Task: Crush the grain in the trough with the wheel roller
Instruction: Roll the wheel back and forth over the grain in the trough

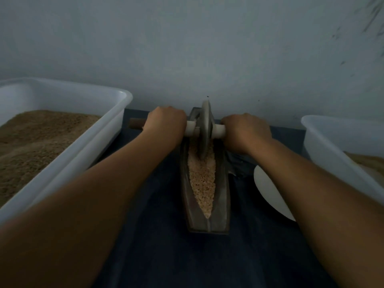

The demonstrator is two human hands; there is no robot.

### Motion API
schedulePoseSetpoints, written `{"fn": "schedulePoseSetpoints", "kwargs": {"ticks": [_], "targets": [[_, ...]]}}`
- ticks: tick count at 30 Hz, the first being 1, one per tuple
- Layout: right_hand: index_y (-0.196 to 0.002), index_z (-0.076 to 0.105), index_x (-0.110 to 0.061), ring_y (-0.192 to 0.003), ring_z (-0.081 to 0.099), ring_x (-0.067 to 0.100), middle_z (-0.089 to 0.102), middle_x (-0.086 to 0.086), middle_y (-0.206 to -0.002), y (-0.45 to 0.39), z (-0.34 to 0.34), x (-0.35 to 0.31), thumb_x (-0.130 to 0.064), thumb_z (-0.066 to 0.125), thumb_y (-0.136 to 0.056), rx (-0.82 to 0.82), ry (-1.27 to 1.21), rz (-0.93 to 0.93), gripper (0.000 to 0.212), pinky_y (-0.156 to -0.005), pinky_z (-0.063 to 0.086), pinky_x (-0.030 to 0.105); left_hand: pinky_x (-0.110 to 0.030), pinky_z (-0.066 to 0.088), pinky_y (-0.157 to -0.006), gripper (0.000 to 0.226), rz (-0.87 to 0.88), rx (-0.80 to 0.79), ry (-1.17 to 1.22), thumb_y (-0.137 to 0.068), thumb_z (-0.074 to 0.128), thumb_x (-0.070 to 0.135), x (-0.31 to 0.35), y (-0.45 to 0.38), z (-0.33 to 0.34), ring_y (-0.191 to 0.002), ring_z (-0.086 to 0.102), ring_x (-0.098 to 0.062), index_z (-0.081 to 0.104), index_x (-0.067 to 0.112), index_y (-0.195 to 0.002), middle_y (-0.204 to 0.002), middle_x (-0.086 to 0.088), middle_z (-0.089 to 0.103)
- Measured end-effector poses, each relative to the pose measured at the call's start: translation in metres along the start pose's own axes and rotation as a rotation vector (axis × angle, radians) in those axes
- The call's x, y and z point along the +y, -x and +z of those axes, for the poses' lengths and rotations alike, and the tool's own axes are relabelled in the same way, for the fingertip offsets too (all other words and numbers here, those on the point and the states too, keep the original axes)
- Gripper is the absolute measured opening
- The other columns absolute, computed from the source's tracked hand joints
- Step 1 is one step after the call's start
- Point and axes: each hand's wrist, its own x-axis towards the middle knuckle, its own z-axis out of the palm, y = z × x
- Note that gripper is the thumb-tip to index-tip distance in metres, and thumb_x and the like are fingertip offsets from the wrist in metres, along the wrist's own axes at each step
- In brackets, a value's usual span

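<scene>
We see the wheel roller [205, 126] standing upright at the far end of the trough [205, 204], its rim down in the grain [202, 183]. Left hand [166, 122] grips the axle [219, 130] on the left side of the wheel, right hand [246, 132] grips it on the right, both w/ fingers curled round it. The grain fills the groove toward us. Left of the trough is a white tub [87, 150] w/ brown meal, at right another tub [332, 146] and a white plate [268, 190], all on a dark cloth [158, 235].
</scene>
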Motion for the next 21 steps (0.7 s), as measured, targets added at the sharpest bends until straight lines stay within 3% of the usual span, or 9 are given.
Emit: {"fn": "schedulePoseSetpoints", "kwargs": {"ticks": [4,7,12,16,21], "targets": [[-0.102,0.064,-0.027,-0.088,0.063,0.025,0.066,0.003,-0.099,0.023,0.003,0.0,-0.036,0.067,-0.081,0.078,-0.025,-0.027,0.023,-0.057,0.033,0.027,-0.033,0.047,-0.072,0.018,0.049,0.009,-0.091,-0.091,0.062,0.018,0.002,0.016,-0.003,-0.088,0.064,-0.024,0.062,0.01,-0.107,-0.1,-0.008,0.067],[-0.092,0.06,-0.03,-0.084,0.063,0.026,0.066,0.001,-0.093,0.042,0.0,-0.002,-0.036,0.067,-0.078,0.123,-0.042,-0.047,0.017,-0.054,0.028,0.027,-0.033,0.046,-0.072,0.023,0.038,-0.01,-0.074,-0.089,0.064,0.023,0.004,0.036,-0.004,-0.091,0.064,-0.024,0.061,0.012,-0.109,-0.102,-0.007,0.067],[-0.098,0.057,-0.029,-0.077,0.059,0.023,0.064,-0.002,-0.088,0.084,-0.005,-0.003,-0.043,0.065,-0.082,0.17,-0.036,-0.075,0.023,-0.054,0.027,0.029,-0.034,0.047,-0.073,0.024,0.053,-0.008,-0.101,-0.089,0.064,0.024,0.013,0.062,-0.012,-0.089,0.062,-0.021,0.059,0.014,-0.11,-0.101,-0.006,0.065],[-0.103,0.054,-0.029,-0.066,0.043,0.016,0.061,-0.006,-0.087,0.112,-0.013,-0.004,-0.043,0.063,-0.087,0.178,-0.048,-0.068,0.023,-0.049,0.02,0.029,-0.032,0.04,-0.067,0.02,0.034,0.026,-0.094,-0.089,0.064,0.021,0.02,0.08,-0.025,-0.076,0.05,-0.018,0.06,0.013,-0.107,-0.089,-0.005,0.059],[-0.098,0.052,-0.026,-0.063,0.038,0.015,0.054,-0.006,-0.078,0.129,-0.017,-0.007,-0.04,0.065,-0.085,0.208,0.001,-0.083,0.022,-0.046,0.011,0.027,-0.031,0.041,-0.068,0.022,0.046,0.082,-0.111,-0.089,0.064,0.02,0.018,0.095,-0.025,-0.092,0.063,-0.022,0.058,0.017,-0.109,-0.101,-0.004,0.064]]}}
